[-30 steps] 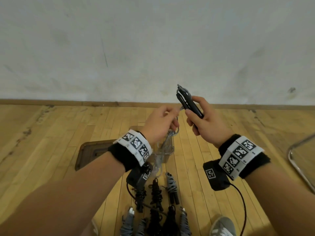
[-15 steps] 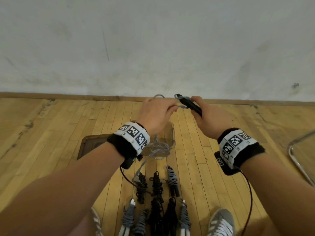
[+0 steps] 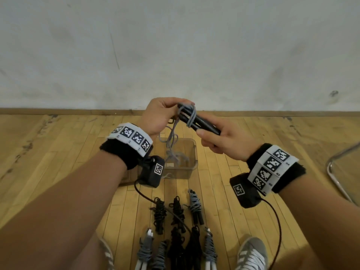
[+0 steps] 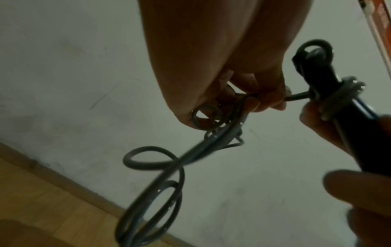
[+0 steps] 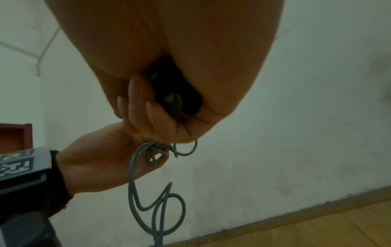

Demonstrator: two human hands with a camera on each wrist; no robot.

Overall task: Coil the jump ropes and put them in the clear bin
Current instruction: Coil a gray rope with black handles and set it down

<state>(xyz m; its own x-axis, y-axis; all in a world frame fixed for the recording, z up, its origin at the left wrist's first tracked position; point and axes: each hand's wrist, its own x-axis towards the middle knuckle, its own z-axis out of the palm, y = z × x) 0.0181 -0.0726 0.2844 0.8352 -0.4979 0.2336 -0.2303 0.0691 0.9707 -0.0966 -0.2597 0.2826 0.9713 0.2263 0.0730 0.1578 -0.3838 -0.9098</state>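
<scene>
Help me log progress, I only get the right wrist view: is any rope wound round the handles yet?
Observer: Yes. The head view shows grey rope looped round the black handles, just beyond the right hand.
Operator: Where does the loose part go?
Observer: From the left hand, which pinches it, it hangs down toward the clear bin on the floor.
Operator: Any other ropes?
Observer: Coiled bundles lie on the floor, nearer the person than the bin.
</scene>
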